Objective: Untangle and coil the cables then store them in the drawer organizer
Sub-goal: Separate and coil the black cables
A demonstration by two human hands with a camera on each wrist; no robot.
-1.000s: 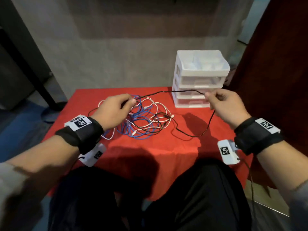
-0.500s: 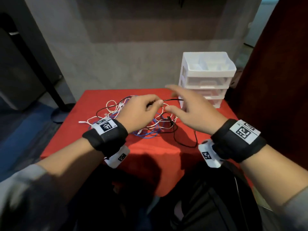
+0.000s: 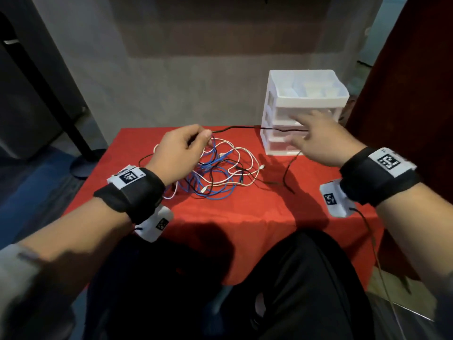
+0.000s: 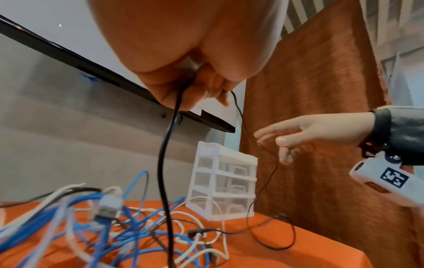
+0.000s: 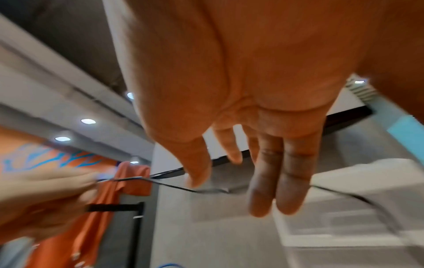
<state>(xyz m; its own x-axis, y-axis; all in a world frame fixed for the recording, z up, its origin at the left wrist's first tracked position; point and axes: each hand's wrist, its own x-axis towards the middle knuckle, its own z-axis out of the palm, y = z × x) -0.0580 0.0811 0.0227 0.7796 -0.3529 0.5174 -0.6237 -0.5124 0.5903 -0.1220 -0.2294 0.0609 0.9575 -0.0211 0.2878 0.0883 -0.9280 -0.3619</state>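
My left hand [image 3: 206, 139] pinches a thin black cable [image 3: 235, 128] above a tangle of blue, white and black cables [image 3: 220, 173] on the red tablecloth [image 3: 257, 212]. From the pinch the black cable runs level to the right, crosses the straight fingers of my right hand [image 3: 294, 131], then drops to the cloth. That hand hovers in front of the white drawer organizer [image 3: 308, 100], whose drawers are pushed in. The left wrist view shows the pinch [image 4: 206, 90], the cable [image 4: 165, 145] hanging to the tangle [image 4: 114, 226], and the organizer [image 4: 220, 181]. Though blurred, the right wrist view shows straight fingers [image 5: 263, 181] in front of the cable [image 5: 169, 185].
The organizer stands at the table's back right corner. A dark red curtain [image 3: 404, 94] hangs close on the right. A black stand base [image 3: 83, 165] sits on the floor to the left. My knees in dark trousers are at the table's front edge.
My right hand let go of the black cable, came in close to the left hand, then slid right along the cable with straight fingers. The left hand kept its pinch.
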